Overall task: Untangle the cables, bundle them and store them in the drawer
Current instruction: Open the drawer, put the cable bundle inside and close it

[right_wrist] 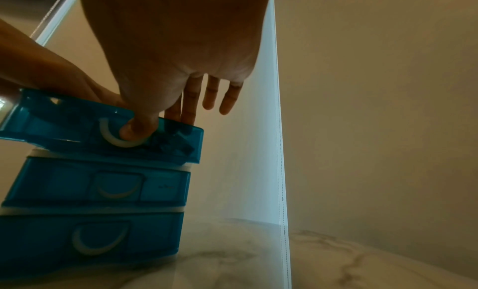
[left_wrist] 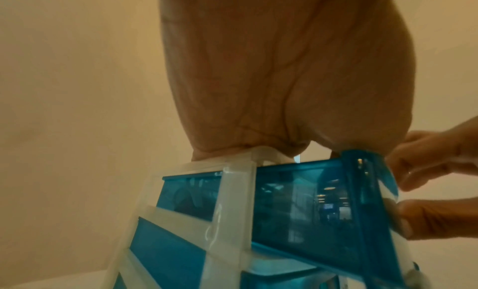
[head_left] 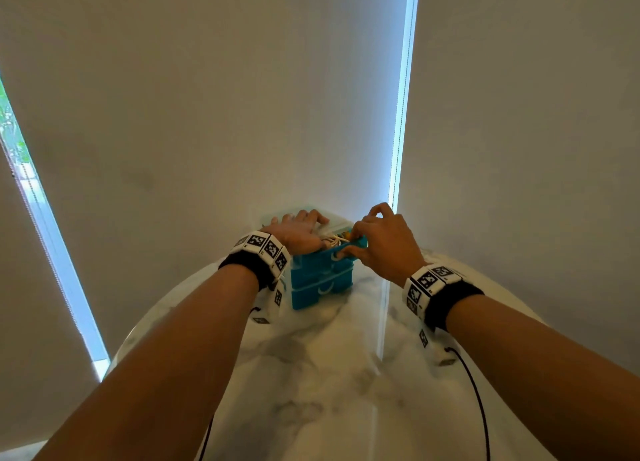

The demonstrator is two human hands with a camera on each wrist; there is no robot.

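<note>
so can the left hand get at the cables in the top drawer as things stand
Probably yes. The top drawer is pulled out with the cables exposed, and the left hand rests on the unit's top right beside them. The right hand grips only the drawer front.

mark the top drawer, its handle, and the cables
top drawer (right_wrist: 51, 128), right wrist view, blue front panel.
handle (right_wrist: 113, 141), right wrist view, white curved bar.
cables (head_left: 331, 242), head view, pale bundle inside the open drawer.

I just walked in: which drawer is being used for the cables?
On the marble table stands a small blue drawer unit with three stacked drawers. It is the top drawer, the only one pulled out, with the right hand on its white handle.
</note>
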